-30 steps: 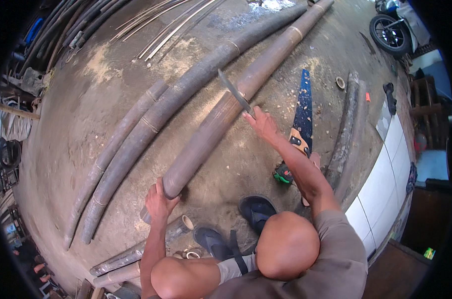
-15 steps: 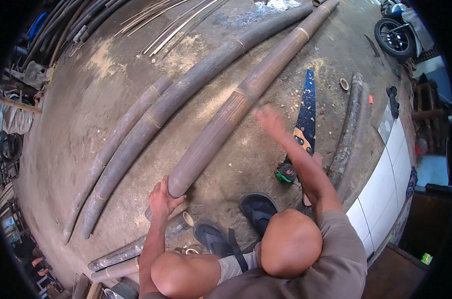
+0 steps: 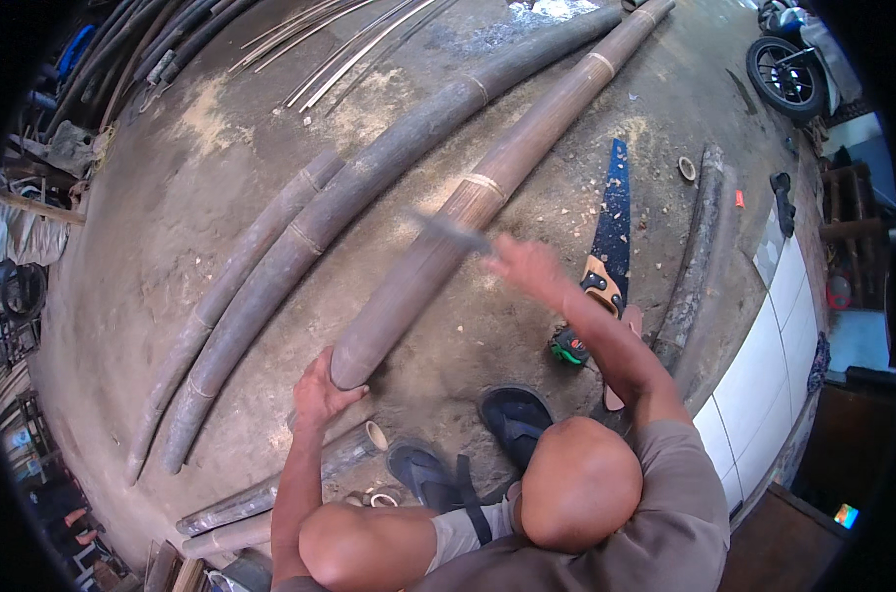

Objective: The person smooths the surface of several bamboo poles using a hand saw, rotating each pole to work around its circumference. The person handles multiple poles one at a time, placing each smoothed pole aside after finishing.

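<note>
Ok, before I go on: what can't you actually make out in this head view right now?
- Right hand and the blade it swings: smeared by motion, so grip and blade edge are unreadable.
- Near end of the bamboo pole: covered by the left hand.
- Pole's far end: cut off at the fisheye rim.
- Small green tool by the saw: too small to identify.

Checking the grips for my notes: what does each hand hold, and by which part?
The left hand grips the near cut end of the bamboo pole. The right hand holds a blurred blade by its handle end.
</note>
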A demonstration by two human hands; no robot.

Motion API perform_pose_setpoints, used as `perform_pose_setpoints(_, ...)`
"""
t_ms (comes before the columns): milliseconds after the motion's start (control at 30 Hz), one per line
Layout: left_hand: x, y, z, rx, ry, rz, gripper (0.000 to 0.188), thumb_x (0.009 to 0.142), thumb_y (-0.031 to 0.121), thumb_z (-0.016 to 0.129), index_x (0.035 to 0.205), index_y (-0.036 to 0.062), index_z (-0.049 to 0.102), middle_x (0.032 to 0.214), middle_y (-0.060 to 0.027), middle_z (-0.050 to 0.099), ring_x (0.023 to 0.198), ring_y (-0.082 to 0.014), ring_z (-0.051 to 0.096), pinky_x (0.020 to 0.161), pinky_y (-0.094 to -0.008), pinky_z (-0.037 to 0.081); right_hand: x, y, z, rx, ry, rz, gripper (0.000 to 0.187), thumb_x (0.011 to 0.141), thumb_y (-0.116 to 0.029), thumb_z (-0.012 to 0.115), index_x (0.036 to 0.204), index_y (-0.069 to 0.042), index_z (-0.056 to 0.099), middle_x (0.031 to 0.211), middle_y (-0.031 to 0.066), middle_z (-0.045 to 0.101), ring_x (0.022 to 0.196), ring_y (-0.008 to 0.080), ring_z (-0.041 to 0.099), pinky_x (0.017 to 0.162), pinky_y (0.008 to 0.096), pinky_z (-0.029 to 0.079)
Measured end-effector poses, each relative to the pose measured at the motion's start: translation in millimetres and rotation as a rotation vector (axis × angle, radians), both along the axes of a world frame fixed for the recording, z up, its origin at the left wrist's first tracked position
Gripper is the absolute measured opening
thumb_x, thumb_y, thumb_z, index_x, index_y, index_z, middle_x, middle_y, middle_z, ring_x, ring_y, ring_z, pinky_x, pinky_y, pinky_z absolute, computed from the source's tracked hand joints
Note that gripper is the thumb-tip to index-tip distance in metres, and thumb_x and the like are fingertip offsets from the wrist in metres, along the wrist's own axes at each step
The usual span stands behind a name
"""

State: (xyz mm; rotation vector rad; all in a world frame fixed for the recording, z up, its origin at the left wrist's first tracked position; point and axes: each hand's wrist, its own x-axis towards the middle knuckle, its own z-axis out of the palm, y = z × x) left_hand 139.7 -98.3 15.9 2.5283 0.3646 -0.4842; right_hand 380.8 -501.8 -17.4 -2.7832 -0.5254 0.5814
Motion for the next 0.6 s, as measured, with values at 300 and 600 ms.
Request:
perform_pose_setpoints(300, 14.9, 9.0, 12.1, 0.024, 0.118, 0.018, 0.101, 0.059, 0.048, 0.097, 0.146, 0.0193, 0.057, 0.132, -0.0181, 0.069, 0.125, -0.0378, 0.066, 0.107, -0.0464, 0.052, 3.9, -7.6, -21.7, 0.044, -0.099, 0.043, 0.056, 0.104, -0.06, 0.056, 0.112, -0.005, 0.063, 0.089, 0.0272, 0.073, 0.087, 0.0473, 0.073, 0.072, 0.0614, 0.056)
perform_pose_setpoints(600, 32.5, 13.9, -5.0, -0.145, 0.191, -0.023, 0.102, 0.057, 0.044, 0.097, 0.145, 0.0091, 0.059, 0.137, -0.0187, 0.067, 0.13, -0.0349, 0.063, 0.111, -0.043, 0.049, 13.9, -15.7, -22.7, 0.042, -0.004, -0.182, 0.059, 0.101, -0.063, 0.057, 0.11, -0.006, 0.065, 0.092, 0.0334, 0.07, 0.096, 0.0536, 0.07, 0.081, 0.0587, 0.055)
